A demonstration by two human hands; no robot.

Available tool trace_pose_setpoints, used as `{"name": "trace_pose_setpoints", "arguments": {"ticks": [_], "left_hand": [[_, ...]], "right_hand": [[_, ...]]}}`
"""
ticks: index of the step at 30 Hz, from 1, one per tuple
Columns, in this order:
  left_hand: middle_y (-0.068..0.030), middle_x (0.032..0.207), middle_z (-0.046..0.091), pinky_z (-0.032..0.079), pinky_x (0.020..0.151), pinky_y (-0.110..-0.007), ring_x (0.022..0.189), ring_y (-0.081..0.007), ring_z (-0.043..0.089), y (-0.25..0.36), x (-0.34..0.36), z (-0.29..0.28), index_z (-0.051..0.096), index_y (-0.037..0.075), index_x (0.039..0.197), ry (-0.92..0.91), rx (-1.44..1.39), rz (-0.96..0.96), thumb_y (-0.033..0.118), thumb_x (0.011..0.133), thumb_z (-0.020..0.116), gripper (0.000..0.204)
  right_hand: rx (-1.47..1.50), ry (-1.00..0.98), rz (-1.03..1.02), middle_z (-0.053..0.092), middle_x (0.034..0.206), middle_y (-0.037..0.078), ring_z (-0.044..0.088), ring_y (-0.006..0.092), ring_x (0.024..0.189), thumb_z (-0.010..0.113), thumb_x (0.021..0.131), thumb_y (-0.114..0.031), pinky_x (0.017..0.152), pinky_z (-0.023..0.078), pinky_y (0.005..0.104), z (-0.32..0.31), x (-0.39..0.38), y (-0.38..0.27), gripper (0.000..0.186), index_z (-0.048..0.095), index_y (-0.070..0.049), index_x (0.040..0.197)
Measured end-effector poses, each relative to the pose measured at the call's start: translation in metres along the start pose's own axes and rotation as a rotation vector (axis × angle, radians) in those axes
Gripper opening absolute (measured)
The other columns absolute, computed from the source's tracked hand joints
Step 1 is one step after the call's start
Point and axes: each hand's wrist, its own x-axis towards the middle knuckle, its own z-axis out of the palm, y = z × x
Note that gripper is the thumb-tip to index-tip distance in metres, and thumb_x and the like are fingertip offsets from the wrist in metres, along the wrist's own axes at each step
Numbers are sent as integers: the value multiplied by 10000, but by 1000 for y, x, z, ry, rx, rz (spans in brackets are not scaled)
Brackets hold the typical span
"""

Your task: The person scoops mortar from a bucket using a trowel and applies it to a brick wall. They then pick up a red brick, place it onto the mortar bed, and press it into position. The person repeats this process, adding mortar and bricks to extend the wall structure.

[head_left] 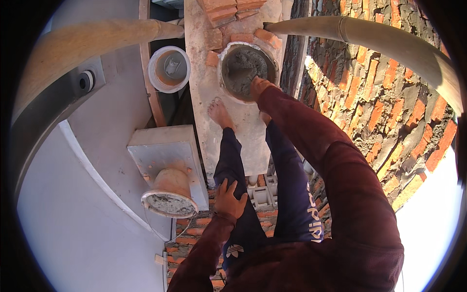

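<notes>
My right hand [261,88] reaches over the near right rim of a round bucket [222,80] of wet grey mortar [238,60]. Its fingers are curled down at the mortar's surface, and what they grip is hidden. A smooth, darker patch lies in the mortar just left of the fingers; I cannot tell whether it is a tool's blade. With fingers spread, my left hand [230,200] rests on my left leg near the knee, holding nothing. Broken red bricks [242,37] lie against the far side of the bucket.
My bare feet stand on a narrow plank [202,104] high up. Left of it are a pale bucket [152,73] and a second mortar bucket [171,185] on a grey box [160,141]. Bamboo poles [321,27] cross both sides; a brick wall [374,102] rises right.
</notes>
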Motion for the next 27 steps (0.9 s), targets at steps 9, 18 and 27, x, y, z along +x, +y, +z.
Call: {"name": "trace_pose_setpoints", "arguments": {"ticks": [9,18,27], "left_hand": [[-211,1407,432,300,1101,-495,1291,-417,392,-7,-8,6,609,85,1230,28,-67,-19,328,764,721,538],[-213,1398,441,325,1087,-493,1298,-419,388,-8,0,-3,615,85,1220,3,-41,2,320,765,722,523],[-203,1404,443,323,1092,-483,1316,-410,377,-2,6,-18,624,94,1214,-45,-30,-5,321,758,725,519]], "right_hand": [[339,-300,147,667,1100,206,653,331,1036,528,898,-306,864,525,415,4,-14,36,371,682,-6,1053],[-410,-325,-765,675,1098,161,646,325,1030,629,804,-238,883,502,432,112,30,33,343,683,-108,1117],[882,-162,-50,675,862,154,663,311,839,694,748,-190,726,507,420,106,16,30,290,651,-23,981]]}}
